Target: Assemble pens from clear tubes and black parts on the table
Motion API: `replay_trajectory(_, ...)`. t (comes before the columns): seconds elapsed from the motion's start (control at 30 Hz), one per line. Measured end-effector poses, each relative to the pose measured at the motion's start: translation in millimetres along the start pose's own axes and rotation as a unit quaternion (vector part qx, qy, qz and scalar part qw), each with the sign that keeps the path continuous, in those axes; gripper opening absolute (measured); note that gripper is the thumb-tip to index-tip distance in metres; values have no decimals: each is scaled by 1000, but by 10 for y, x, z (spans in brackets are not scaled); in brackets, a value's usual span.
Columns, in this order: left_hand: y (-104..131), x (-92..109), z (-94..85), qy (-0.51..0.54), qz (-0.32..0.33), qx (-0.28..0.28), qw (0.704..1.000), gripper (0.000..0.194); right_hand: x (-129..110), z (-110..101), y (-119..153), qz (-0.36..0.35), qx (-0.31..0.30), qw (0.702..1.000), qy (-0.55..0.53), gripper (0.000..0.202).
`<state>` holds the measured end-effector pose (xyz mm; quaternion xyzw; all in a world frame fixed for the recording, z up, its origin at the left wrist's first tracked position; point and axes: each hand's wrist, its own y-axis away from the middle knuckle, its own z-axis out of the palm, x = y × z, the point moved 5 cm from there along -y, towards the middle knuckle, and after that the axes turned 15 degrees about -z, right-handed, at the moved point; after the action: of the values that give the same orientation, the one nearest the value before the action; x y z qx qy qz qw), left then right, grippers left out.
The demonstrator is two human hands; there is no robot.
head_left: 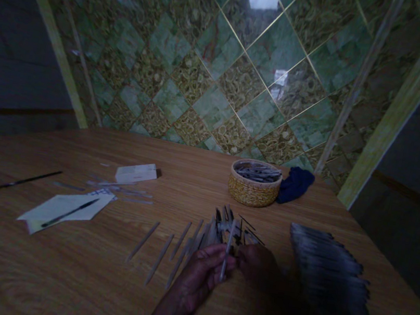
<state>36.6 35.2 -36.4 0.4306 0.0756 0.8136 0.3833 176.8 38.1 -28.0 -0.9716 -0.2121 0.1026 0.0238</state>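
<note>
1. The left hand (203, 269) pinches a slender pale rod (226, 255), pen-like and nearly upright, between thumb and fingers, in front of the loose pile.
2. The right hand (259, 266) is just beside it, fingers bent near the black pieces; deep shadow swallows its wrist and forearm, so I cannot tell whether it grips anything.
3. Both hands partly cover the pile of grey rods (206, 232) and thin black pieces (251, 222), whose near ends are hidden.
4. At right, a slanting row of dark sticks (330, 267) lies side by side, blurred; its lower end fades into darkness.
5. The near edge of the bench (58, 277) is out of view; its right edge runs diagonally past the row, and its far edge meets the tiled wall (241, 80).
6. Bare wood grain spreads left of the left forearm and between the small white box (136, 173) and the basket.
7. The round woven basket (253, 192) brims with grey rods and touches or nearly touches a crumpled navy cloth (296, 185).
8. Creased paper (64, 208) bears a black pen (71, 213); thin translucent strips (135, 194), hard to separate, lie behind.
9. The glossy wall tiles form green and brown-patterned diamonds.
</note>
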Motion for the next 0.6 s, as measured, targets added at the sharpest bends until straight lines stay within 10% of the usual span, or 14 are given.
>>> replay_trajectory(0.4,21,122,-28,40,67,7,997,27,-4,168,-67,42,50,971,-230,13)
replay_trajectory(0.6,47,171,-13,52,95,17,994,36,-148,110,31,67,106,743,-657,31)
